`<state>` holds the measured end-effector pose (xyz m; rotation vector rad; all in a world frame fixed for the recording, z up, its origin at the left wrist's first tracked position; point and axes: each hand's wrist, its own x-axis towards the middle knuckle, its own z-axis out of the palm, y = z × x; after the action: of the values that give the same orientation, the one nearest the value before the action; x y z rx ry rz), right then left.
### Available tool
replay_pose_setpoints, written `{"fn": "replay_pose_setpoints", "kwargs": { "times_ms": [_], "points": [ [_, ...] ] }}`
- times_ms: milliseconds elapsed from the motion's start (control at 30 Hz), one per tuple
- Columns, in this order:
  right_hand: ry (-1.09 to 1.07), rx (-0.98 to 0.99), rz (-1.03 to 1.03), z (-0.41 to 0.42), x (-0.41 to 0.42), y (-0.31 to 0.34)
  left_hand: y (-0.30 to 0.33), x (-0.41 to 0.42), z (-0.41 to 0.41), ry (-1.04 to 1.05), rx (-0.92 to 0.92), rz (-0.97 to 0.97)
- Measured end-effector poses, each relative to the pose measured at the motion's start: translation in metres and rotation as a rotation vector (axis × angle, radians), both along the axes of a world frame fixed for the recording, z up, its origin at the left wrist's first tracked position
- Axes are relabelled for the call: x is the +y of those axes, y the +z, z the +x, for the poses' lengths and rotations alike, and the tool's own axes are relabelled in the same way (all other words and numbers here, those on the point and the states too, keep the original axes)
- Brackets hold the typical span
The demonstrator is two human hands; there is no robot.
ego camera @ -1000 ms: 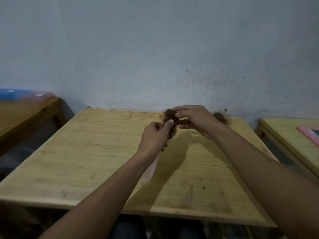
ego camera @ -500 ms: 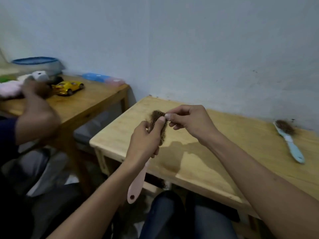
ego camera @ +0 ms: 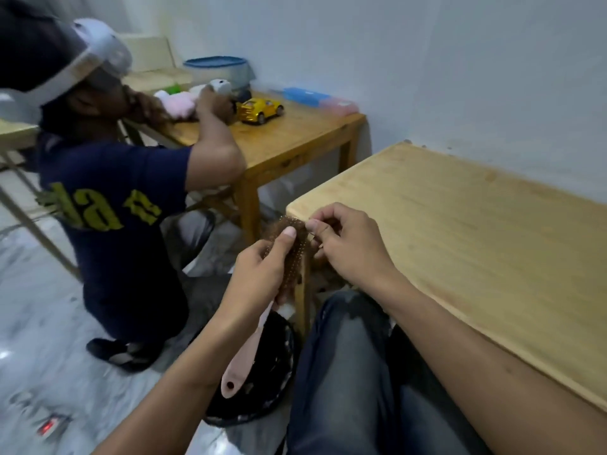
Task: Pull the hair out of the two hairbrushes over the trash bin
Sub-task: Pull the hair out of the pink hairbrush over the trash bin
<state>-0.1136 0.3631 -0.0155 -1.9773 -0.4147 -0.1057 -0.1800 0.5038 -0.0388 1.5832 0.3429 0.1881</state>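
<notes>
Far left, another person [ego camera: 108, 198] in a dark shirt leans over a second surface [ego camera: 295, 133] w/ a yellow toy car [ego camera: 261, 110]. Left hand [ego camera: 259, 274] has its grip clamped on the pink hairbrush [ego camera: 244, 349], thumb pressed on the brown hair [ego camera: 282, 224] in the bristles, handle pointing down over the black trash bin [ego camera: 262, 382] on the floor. Right hand [ego camera: 351, 247]: fingertips pinched together on strands at the brush head, just off the corner of the wooden surface [ego camera: 476, 251].

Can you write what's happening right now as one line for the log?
left hand: holds pink hairbrush | right hand: pinching hair | trash bin: under brush
</notes>
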Motion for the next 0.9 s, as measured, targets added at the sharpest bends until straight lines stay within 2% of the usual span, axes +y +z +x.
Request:
{"fn": "replay_pose_setpoints", "kwargs": {
  "times_ms": [267,400,533,600,700,900],
  "points": [
    [0.244,0.186,0.094,-0.009,0.048,-0.014,-0.002,0.041,-0.03,0.189,0.039,0.132],
    [0.393,0.202,0.159,-0.02,0.061,-0.02,-0.006,0.059,-0.04,0.311,0.077,0.307],
    [0.373,0.197,0.178,-0.018,0.08,-0.032,-0.018,0.07,-0.051,0.391,0.125,0.391],
    [0.379,0.182,0.138,-0.018,0.088,-0.04,-0.029,0.073,-0.055,0.428,0.16,0.375],
    [0.386,0.217,0.053,-0.018,0.098,-0.059,-0.051,0.075,-0.058,0.449,0.225,0.251],
    [0.33,0.6,0.027,-0.016,0.117,-0.121,-0.105,0.074,-0.071,0.483,0.351,0.042]
  ]
}}
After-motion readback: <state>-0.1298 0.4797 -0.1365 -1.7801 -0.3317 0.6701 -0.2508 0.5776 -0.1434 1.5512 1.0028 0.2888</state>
